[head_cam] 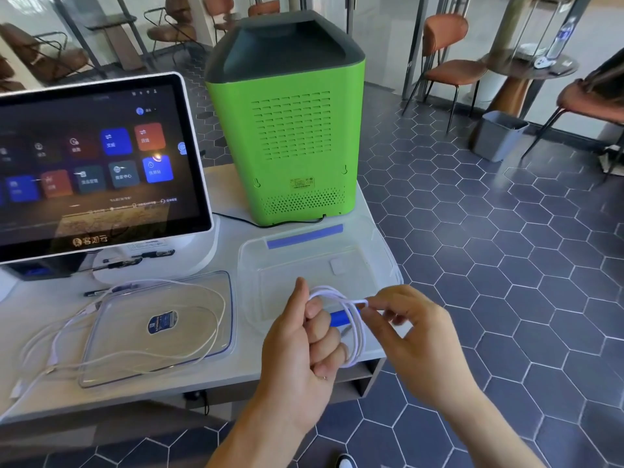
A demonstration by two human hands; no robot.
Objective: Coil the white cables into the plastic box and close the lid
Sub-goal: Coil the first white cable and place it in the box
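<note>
Left hand (305, 346) is up in front of the worktop's near edge, fingers curled into a fist around a small coil of white cable (351, 327), thumb pointing up. Right hand (410, 327) comes in from the right, thumb and forefinger pinching the cable's free end at the top of the coil, the other fingers loosely spread. Both hands hover just over the near rim of the clear plastic box (317, 261), which sits open at the right-hand end of the white worktop (236, 373). The box's right wall runs close to the worktop's right edge, with nothing but hexagon-tiled floor (506, 265) beyond it. A blue clip shows on the box's far rim and another on the near rim, partly hidden behind the coil.

To the left, touching or just beside the box, the clear lid (158, 329) lies flat with a blue label at its middle. More loose white cables (101, 339) loop over and around the lid and trail off towards the worktop's front left edge. Behind the lid stands a touchscreen terminal (98, 163), and behind the box a green machine (290, 130) whose black cord runs along the worktop between them. Chairs and a grey bin (498, 135) stand well apart, across the floor.
</note>
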